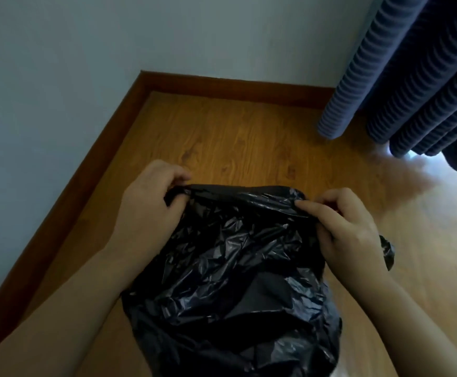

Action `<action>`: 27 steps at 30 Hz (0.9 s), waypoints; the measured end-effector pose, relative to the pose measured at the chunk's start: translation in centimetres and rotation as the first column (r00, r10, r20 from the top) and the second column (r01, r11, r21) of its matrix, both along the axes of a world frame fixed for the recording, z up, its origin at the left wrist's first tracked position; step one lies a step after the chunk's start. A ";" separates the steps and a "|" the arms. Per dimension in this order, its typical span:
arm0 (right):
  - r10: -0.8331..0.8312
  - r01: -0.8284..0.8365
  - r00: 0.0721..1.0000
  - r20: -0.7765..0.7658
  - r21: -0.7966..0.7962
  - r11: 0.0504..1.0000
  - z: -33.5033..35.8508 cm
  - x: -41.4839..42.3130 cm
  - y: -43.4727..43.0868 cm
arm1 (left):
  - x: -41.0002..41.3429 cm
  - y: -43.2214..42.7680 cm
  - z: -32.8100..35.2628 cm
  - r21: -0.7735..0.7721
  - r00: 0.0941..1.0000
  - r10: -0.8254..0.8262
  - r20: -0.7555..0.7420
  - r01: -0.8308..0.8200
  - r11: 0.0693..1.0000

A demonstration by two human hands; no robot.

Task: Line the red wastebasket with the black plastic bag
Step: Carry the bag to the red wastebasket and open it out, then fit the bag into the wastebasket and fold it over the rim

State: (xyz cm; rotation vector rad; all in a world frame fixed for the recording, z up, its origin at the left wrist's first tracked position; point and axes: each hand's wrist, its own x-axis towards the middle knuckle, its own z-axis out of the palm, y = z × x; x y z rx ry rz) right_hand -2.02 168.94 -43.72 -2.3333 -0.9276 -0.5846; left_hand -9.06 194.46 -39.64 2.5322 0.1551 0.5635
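Left hand [151, 198]: fingers curled and pinched on the left end of the top hem of the black plastic bag [230, 268], a small tuft of film bunched in the fist. Between the hands the hem is drawn fairly taut and level, just above the wooden floor [235, 131]; below it the bag hangs in loose, glossy crumples toward the bottom of the view. The film is judged very light, thin and limp, with no shape of its own, likely slippery where smooth and easily torn if overstretched. Hold is best taken at the rim, at opposite points, so the mouth can be spread. Right hand [349, 229]: thumb and fingertips closed on the right end of the hem, a stray fold showing behind the wrist. The red wastebasket is not seen; whether it stands beneath the bag cannot be told. Blue curtain [412, 77] hangs at far right.
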 end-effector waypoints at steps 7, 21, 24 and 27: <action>-0.006 -0.001 0.999 -0.041 -0.171 0.985 -2.6 -2.2 0.9 | -1.9 1.1 -1.7 -0.022 0.941 -0.145 -0.305 0.145 0.989; 0.077 -0.260 0.829 -0.554 -0.260 0.930 -4.0 -4.4 0.4 | -5.9 -3.2 -8.9 0.341 0.741 -0.184 -0.646 0.496 0.799; 0.061 -0.310 0.789 -0.611 -0.310 0.899 -4.5 -4.6 0.4 | -4.7 -3.2 -10.3 0.393 0.747 -0.162 -0.645 0.506 0.768; 0.040 -0.324 0.760 -0.648 -0.325 0.889 -4.9 -4.8 0.2 | -4.0 -3.3 -11.2 0.409 0.719 -0.123 -0.684 0.517 0.752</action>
